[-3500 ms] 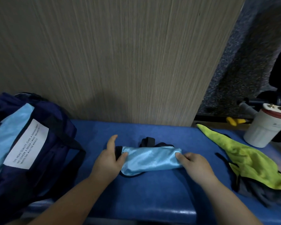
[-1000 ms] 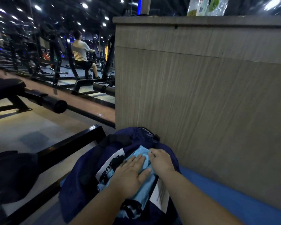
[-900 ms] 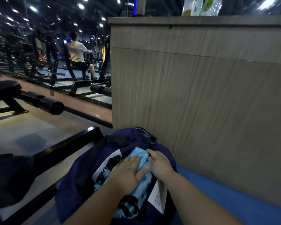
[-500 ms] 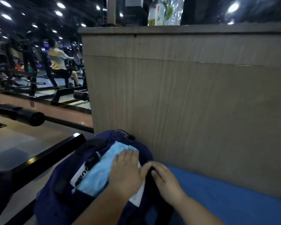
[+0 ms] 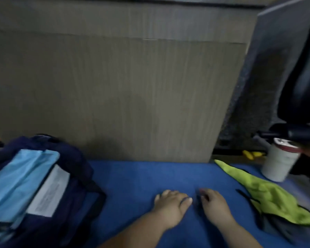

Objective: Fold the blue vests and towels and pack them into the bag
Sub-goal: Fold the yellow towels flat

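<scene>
The dark blue bag lies open at the left on the blue padded bench. Folded light blue vests sit inside it, beside a white printed label. My left hand and my right hand hover side by side over the bare bench, right of the bag. Both hold nothing and their fingers are loosely apart. A yellow-green vest with dark trim lies crumpled at the right, apart from my right hand. The frame is blurred.
A wood-grain panel rises straight behind the bench. A white cup with a red-rimmed lid stands at the far right beside the yellow-green vest. Dark gym equipment fills the upper right, and yellow-handled things lie behind the bench.
Both hands have left the bag and come right over the bench, holding nothing. The folded blue vest stays in the bag. My view has swung right and down.
</scene>
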Demonstrator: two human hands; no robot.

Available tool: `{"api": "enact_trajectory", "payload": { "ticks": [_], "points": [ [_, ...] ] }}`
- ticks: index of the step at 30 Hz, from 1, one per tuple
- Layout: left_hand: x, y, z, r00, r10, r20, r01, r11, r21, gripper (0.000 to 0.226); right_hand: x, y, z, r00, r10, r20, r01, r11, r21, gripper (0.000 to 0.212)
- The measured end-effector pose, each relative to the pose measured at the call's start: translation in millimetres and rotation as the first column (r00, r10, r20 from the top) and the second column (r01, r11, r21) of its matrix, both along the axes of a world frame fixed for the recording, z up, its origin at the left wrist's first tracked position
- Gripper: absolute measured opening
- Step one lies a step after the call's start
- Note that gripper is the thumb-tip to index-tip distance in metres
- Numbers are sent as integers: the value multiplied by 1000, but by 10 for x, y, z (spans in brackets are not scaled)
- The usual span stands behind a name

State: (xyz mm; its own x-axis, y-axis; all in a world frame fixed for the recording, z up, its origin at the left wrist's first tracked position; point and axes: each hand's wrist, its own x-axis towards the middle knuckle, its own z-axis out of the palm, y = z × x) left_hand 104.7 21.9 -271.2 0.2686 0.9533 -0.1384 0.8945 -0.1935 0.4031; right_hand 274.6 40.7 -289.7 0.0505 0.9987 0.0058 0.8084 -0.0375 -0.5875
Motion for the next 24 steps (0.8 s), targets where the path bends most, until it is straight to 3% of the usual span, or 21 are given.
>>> {"api": "enact_trajectory", "payload": {
  "ticks": [2, 8, 10, 12, 15, 20, 24],
  "points": [
    [223, 97, 1, 1000, -15, -20, 15, 1000, -5, 49, 185, 4, 36, 999, -19, -49, 19, 1000, -7, 33],
    [523, 292, 13, 995, 50, -81, -50, 999, 3, 42, 390, 35, 114, 995, -3, -105, 4, 1000, 7, 40],
    [561, 309, -17, 994, 85, -67, -83, 996, 36, 41, 519, 55, 193, 998, -51, -28, 53, 997, 60, 45],
    [581, 307, -52, 993, 110, -41, -107, 992, 59, 40, 687, 69, 283, 972, -186, 144, 171, 979, 108, 47],
    [596, 300, -105, 991, 132, -22, -129, 986, 106, 38, 876, 24, 365, 826, -373, 423, 353, 927, 129, 45],
    [620, 250, -204, 992, 120, -44, -111, 978, 177, 39, 934, -34, 400, 777, -409, 478, 461, 887, 10, 41],
    [553, 205, -256, 995, 55, -83, -42, 986, 160, 48, 1082, -46, 531, 737, -468, 489, 530, 848, 13, 46]
  ]
}}
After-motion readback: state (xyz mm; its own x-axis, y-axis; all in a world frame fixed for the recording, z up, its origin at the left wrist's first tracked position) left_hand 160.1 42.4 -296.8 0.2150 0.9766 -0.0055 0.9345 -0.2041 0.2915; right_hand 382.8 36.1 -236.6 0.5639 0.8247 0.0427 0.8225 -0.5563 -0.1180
